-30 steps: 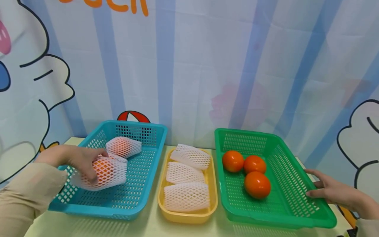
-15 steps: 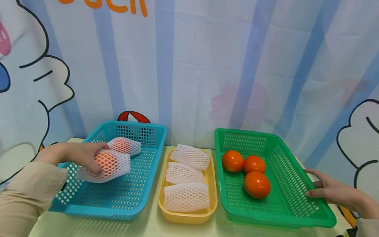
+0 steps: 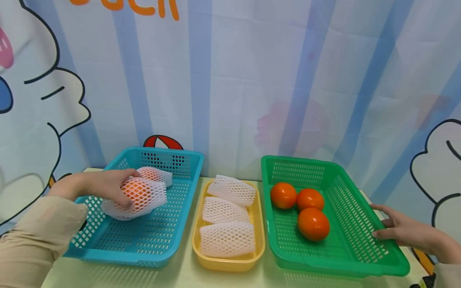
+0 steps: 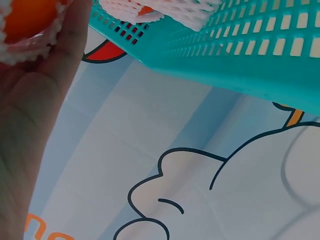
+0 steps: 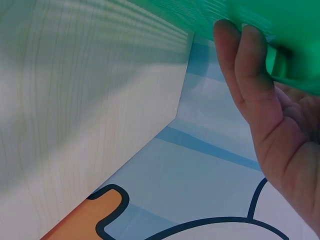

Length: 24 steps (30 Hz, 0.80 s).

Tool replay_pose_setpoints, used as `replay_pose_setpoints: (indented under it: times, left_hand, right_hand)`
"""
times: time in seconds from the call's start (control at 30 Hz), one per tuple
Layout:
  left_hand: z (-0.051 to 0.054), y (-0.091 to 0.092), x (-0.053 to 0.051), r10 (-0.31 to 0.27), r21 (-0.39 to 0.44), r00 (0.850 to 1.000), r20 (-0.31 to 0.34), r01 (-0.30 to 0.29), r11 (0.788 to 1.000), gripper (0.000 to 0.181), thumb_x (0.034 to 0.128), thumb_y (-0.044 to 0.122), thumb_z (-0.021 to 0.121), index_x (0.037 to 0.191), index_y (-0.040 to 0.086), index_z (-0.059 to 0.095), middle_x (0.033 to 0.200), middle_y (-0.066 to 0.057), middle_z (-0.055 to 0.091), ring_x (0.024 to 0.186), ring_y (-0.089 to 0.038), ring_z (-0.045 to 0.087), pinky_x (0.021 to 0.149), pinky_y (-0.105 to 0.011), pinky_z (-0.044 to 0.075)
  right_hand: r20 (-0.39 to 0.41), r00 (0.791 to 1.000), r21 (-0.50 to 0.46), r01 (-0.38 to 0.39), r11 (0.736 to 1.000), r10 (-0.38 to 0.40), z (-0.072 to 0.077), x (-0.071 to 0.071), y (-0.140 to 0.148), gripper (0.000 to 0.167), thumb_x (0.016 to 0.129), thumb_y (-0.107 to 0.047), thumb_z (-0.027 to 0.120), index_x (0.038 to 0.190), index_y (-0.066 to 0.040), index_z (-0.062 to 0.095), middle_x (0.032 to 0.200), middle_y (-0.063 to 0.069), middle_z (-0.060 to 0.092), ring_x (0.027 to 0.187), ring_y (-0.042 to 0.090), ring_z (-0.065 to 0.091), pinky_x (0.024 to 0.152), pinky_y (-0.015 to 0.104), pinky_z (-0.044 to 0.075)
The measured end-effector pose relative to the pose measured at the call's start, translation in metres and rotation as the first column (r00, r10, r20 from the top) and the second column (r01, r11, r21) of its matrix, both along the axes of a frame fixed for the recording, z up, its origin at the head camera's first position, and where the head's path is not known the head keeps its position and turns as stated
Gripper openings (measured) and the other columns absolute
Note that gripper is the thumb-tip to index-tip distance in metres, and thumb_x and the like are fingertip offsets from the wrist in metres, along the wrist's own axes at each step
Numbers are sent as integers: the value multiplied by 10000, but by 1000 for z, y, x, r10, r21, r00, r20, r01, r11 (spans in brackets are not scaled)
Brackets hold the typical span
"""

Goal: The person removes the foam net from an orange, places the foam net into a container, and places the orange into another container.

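Observation:
My left hand (image 3: 102, 185) grips an orange-red round fruit in a white foam net sleeve (image 3: 142, 196), over the left part of the blue basket (image 3: 180, 236). The sleeve's loose end points right. Behind it lies another netted fruit (image 3: 155, 175), partly covered by my hand and the held one. The left wrist view shows only part of the held fruit (image 4: 30, 20). My right hand (image 3: 407, 230) holds the right rim of the green basket (image 3: 360, 248), thumb inside. In the right wrist view its fingers (image 5: 250, 55) touch the basket's outside.
Three bare orange-red fruits (image 3: 313, 224) sit in the green basket's left part. Between the baskets stands a yellow tray (image 3: 230, 265) with three white foam nets (image 3: 227, 239). All stand on a pale wood-grain table (image 5: 90, 100) before a printed curtain (image 3: 234, 80).
My left hand has moved the netted fruit slightly up and to the right within the blue basket, covering more of the fruit behind. My right hand stays on the green rim.

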<state>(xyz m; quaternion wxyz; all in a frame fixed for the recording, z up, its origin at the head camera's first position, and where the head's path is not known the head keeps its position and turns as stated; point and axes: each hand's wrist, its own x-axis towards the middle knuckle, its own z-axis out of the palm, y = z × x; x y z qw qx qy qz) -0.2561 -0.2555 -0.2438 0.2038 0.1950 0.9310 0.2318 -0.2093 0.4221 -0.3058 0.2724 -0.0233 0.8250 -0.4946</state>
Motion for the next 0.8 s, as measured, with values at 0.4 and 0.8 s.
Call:
replay_pose_setpoints:
  times: [0.4,0.8]
  left_hand:
    - [4,8,0,-29,9,998,-59,30,1000,851,741,307,721,1382,-17,263,1165,-119,492,941,-214,505,715,-332,466]
    - [10,16,5,-57,10,991,-124,59,998,803,706,295,745,1358,58,341,1096,-78,536,903,-203,519,700,-338,461]
  right_hand:
    - [-1,1000,-5,-14,1000,14,2,-1,1,935,906,-15,535,1352,93,-279,1049,177,591,918,386,621,767,496,502]
    - [-19,1000,67,-7,998,8,4,0,1,905,910,-57,548,1367,126,-212,974,175,596,893,362,622,771,487,500]
